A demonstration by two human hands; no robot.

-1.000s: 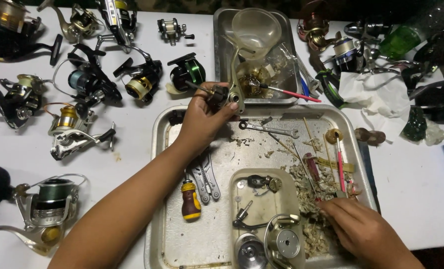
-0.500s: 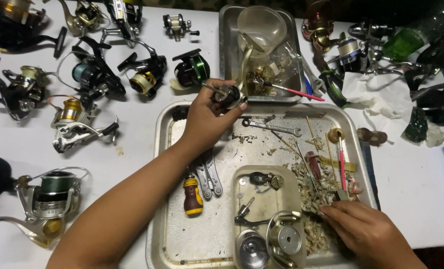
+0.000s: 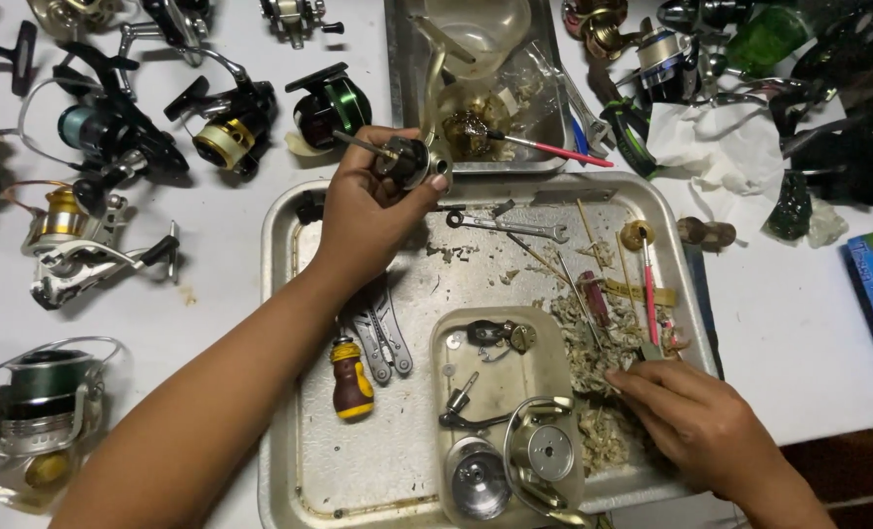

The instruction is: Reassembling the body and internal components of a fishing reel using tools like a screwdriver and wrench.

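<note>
Raised since the earlier frame, left hand (image 3: 378,201) grips a reel part (image 3: 407,162) above the tray's (image 3: 304,323) far edge, shaft pointing left; right hand (image 3: 696,416), fingers curled, rests on debris (image 3: 593,343) well apart.

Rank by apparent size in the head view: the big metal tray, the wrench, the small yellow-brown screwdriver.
1. Big metal tray, clearly largest.
2. Wrench.
3. Small yellow-brown screwdriver, shorter but thicker than the wrench, so these two are close.
</note>
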